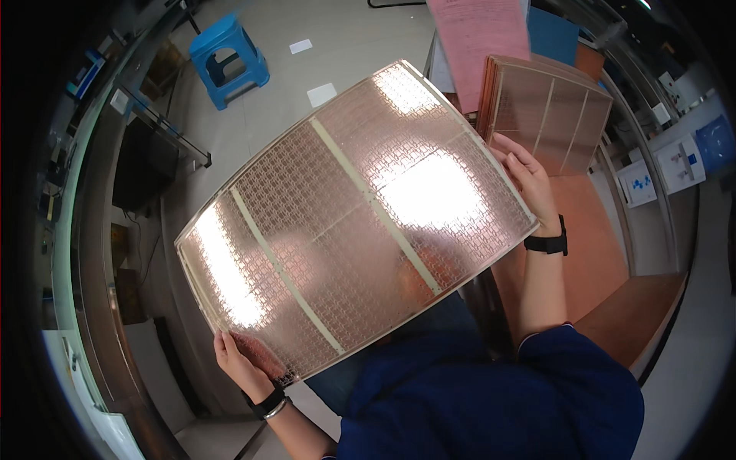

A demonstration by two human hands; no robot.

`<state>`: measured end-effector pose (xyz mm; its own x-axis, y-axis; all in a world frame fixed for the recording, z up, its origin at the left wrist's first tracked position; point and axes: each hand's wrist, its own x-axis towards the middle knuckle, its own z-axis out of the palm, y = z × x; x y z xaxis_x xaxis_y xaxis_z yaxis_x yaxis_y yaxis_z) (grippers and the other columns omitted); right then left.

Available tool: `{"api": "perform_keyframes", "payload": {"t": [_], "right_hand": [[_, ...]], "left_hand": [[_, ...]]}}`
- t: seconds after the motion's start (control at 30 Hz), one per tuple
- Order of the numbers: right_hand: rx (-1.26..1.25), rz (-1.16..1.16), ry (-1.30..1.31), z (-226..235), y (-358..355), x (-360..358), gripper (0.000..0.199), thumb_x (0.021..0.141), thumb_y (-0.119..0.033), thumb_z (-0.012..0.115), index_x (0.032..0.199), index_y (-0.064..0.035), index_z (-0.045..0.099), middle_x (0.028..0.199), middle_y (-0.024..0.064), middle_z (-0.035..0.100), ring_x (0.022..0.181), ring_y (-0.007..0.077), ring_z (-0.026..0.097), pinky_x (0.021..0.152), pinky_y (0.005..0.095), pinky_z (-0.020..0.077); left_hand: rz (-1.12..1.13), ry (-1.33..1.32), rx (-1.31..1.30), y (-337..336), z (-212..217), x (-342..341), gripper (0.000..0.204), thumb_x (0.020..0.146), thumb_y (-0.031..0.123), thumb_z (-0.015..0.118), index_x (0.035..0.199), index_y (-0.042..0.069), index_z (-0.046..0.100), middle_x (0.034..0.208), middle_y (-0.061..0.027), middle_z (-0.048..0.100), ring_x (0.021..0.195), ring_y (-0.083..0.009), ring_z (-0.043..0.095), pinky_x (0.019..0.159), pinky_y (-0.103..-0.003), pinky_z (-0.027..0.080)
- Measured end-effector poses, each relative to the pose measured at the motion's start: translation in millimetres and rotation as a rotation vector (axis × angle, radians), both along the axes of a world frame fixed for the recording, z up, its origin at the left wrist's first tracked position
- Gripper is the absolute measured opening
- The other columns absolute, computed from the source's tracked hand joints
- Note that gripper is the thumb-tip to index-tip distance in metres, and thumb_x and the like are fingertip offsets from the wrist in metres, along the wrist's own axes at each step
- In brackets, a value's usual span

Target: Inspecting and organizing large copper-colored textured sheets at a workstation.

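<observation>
We see the panel (307,222) tilted near the stack (529,115), left hand (244,369) and right hand (529,180) holding opposite ends, so a loose grip could drop it, a swing scrape it.

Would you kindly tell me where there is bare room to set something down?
The brown surface looks bare between the stack and the right forearm; so does the floor between the white rectangles and pink sheet. It is crowded where the panel, right hand and stack come close.
</observation>
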<state>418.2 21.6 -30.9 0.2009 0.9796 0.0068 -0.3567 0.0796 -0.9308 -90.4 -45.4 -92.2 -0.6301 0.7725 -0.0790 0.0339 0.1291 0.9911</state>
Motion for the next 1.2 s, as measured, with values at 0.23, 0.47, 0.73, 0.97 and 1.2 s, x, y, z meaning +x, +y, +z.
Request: {"api": "perform_keyframes", "payload": {"t": [0.23, 0.47, 0.73, 0.97, 1.2], "right_hand": [[0.041, -0.009, -0.074, 7.8, -10.1, 5.9, 0.04, 0.09, -0.011, 0.053, 0.127, 0.0004, 0.045, 0.107, 0.0121, 0.061, 0.094, 0.0132, 0.058, 0.082, 0.0234, 0.0469], [0.0, 0.049, -0.163, 24.2, -17.1, 4.7, 0.036, 0.088, -0.011, 0.056, 0.119, 0.0053, 0.052, 0.111, 0.0127, 0.059, 0.096, 0.0146, 0.058, 0.083, 0.0247, 0.0458], [0.041, 0.037, -0.155, 23.7, -23.3, 5.9, 0.036, 0.087, -0.009, 0.056, 0.119, 0.0053, 0.052, 0.111, 0.0117, 0.059, 0.099, 0.0149, 0.056, 0.086, 0.0259, 0.0439], [0.069, 0.09, -0.208, 11.1, -21.8, 17.2, 0.036, 0.088, -0.01, 0.055, 0.12, 0.0046, 0.051, 0.109, 0.0096, 0.06, 0.097, 0.0141, 0.057, 0.086, 0.0254, 0.0439], [-0.018, -0.008, -0.292, -11.5, -15.3, 34.4, 0.035, 0.092, -0.014, 0.049, 0.123, 0.0017, 0.048, 0.11, 0.0062, 0.059, 0.095, 0.0112, 0.057, 0.081, 0.0236, 0.0454]], "left_hand": [[0.031, -0.047, 0.075, -0.8, 4.9, 7.9, 0.028, 0.093, 0.017, 0.05, 0.11, -0.005, 0.054, 0.091, -0.0007, 0.056, 0.081, -0.007, 0.05, 0.073, -0.022, 0.041], [0.057, -0.113, 0.155, -1.0, 7.7, 9.5, 0.026, 0.092, 0.016, 0.05, 0.108, -0.004, 0.054, 0.088, 0.0003, 0.054, 0.078, -0.0064, 0.05, 0.07, -0.022, 0.042], [0.041, -0.191, 0.22, -3.4, 6.7, 5.9, 0.021, 0.091, 0.012, 0.051, 0.106, -0.003, 0.055, 0.091, -0.0023, 0.057, 0.081, -0.0084, 0.053, 0.071, -0.022, 0.043], [0.05, -0.323, 0.297, -5.5, 17.3, 5.9, 0.014, 0.091, 0.01, 0.051, 0.099, -0.001, 0.056, 0.079, -0.0011, 0.059, 0.069, -0.0079, 0.055, 0.061, -0.02, 0.046], [-0.018, -0.405, 0.307, -5.3, 38.2, 4.8, 0.02, 0.091, 0.012, 0.052, 0.104, -0.002, 0.057, 0.09, -0.0056, 0.063, 0.076, -0.0092, 0.059, 0.067, -0.02, 0.047]]}}
